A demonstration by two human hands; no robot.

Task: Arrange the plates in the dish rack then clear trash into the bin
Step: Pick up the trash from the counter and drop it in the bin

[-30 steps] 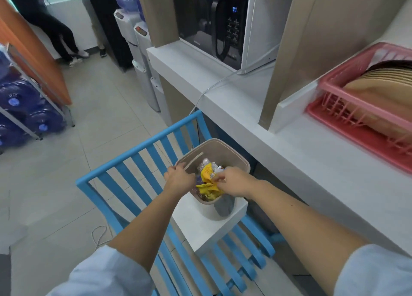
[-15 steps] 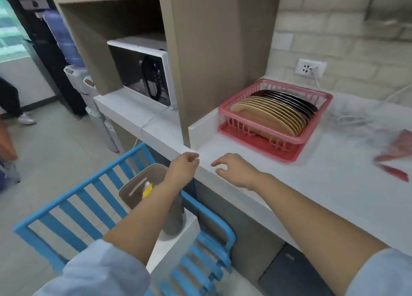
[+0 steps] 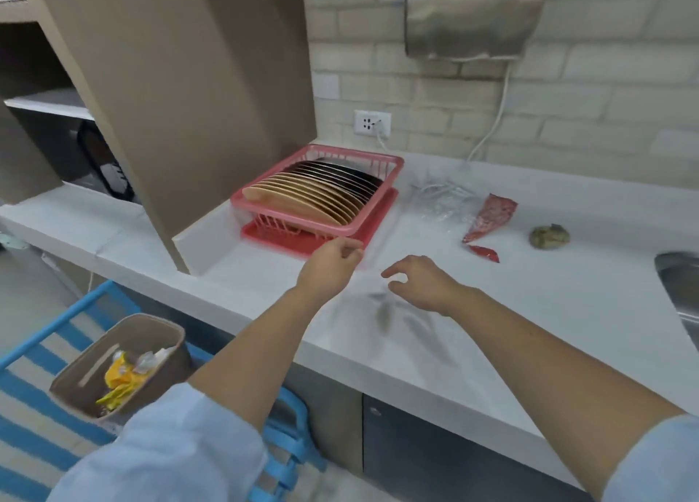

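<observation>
As judged from present layout:
Plates (image 3: 321, 195): racked in pink dish rack (image 3: 382, 206).
Trash: red wrapper (image 3: 490, 216), clear plastic (image 3: 438, 201), green wad (image 3: 549, 236) left on counter (image 3: 529, 312).
Left hand (image 3: 331, 265), right hand (image 3: 423, 284): loosely curled, empty.

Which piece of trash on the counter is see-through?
The crinkly clear plastic wrapper, lying right of the pink dish rack. The long red wrapper beside it is solid red, and the crumpled ball further right is greenish-brown.

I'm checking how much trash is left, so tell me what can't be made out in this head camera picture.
- Clear wrapper, head view: blurred and see-through, so piece count is unclear.
- Greenish lump: too small and soft to identify.
- Bin: its lower contents are hidden under the yellow wrapper and by the left sleeve.
- Sink: cut off by the right edge.
- Dark plates: too packed to count.
</observation>
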